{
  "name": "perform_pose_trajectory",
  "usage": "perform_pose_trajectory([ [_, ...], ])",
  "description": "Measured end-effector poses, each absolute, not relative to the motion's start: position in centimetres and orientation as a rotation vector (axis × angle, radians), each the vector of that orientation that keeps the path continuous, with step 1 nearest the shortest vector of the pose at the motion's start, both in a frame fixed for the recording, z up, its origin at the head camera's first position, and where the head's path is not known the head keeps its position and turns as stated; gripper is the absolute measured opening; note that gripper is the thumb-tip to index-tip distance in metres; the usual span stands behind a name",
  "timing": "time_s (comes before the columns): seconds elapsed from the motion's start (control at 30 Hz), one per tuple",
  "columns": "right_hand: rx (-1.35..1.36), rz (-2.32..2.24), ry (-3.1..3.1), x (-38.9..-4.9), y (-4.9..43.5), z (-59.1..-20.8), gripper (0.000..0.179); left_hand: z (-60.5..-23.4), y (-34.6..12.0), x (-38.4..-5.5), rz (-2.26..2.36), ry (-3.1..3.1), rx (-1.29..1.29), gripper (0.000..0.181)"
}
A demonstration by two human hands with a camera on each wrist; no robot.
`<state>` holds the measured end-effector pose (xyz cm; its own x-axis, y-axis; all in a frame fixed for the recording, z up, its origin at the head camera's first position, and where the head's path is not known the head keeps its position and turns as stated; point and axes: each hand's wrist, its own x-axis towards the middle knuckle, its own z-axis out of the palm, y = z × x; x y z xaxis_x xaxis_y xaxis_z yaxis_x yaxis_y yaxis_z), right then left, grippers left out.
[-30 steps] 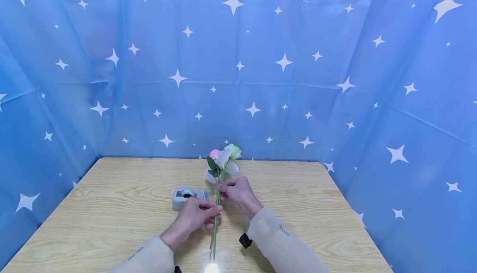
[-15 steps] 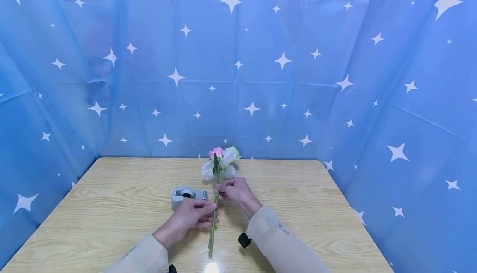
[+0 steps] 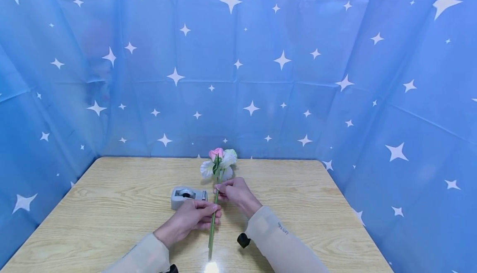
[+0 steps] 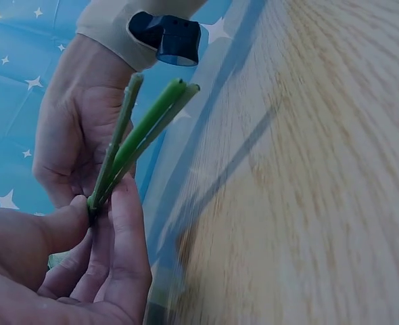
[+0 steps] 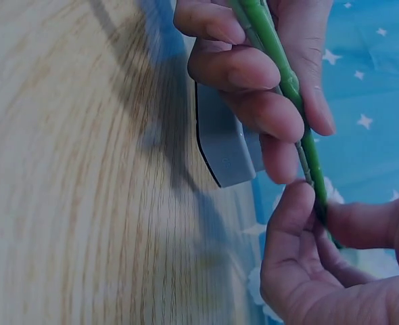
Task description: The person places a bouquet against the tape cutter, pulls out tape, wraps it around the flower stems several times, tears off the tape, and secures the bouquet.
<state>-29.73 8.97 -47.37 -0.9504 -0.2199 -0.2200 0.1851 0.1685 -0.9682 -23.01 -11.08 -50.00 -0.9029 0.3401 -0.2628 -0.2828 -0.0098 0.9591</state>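
A small bunch of flowers, with a pink rose (image 3: 216,153) and white blooms (image 3: 228,159), is held over the table with its heads away from me. My right hand (image 3: 237,194) pinches the green stems just below the blooms. Lower down, my left hand (image 3: 191,215) grips the same stems between thumb and fingers. In the left wrist view three cut stem ends (image 4: 145,122) fan out above the left thumb. The right wrist view shows both hands close together along the stems (image 5: 287,84), the blooms mostly hidden behind the right hand.
A grey tape dispenser (image 3: 177,201) with a roll in it stands just beyond my left hand, partly covered by it. The wood-grain table (image 3: 316,215) ends at a blue curtain (image 3: 261,82) with white stars, which surrounds it at the back and sides.
The blooms have turned and spread, so the pink rose shows more fully. The stems have drawn closer together at their lower ends. Both hands keep nearly the same places.
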Motion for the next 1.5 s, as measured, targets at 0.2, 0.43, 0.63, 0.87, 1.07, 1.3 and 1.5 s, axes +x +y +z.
perform_pose_trajectory([
  [0.2, -0.024, -1.857, 2.104, -29.8, 9.1, -47.3, 0.024, -50.0, -10.9, -23.1, 1.967, 1.879, 0.049, 0.031],
  [0.43, -0.041, -1.878, 2.067, -29.7, 9.2, -47.2, 0.027, -50.0, -10.8, -23.1, 1.952, 1.913, 0.050, 0.031],
  [0.63, -0.051, -1.880, 2.074, -29.5, 9.2, -47.3, 0.026, -49.9, -10.7, -23.0, 1.947, 1.939, 0.046, 0.032],
  [0.87, -0.060, -1.886, 2.099, -29.4, 9.2, -47.2, 0.025, -49.8, -10.4, -22.9, 1.954, 1.984, 0.021, 0.033],
  [1.07, -0.060, -1.874, 2.199, -29.3, 9.2, -46.9, 0.025, -49.8, -10.0, -22.9, 1.917, 2.095, 0.014, 0.032],
  [1.3, -0.078, -1.814, 2.347, -29.2, 9.1, -46.2, 0.023, -49.4, -9.7, -22.8, 1.877, 2.231, -0.006, 0.027],
  [1.5, -0.054, -1.810, 2.351, -29.2, 8.7, -45.9, 0.022, -49.2, -9.6, -22.8, 1.792, 2.362, 0.003, 0.021],
])
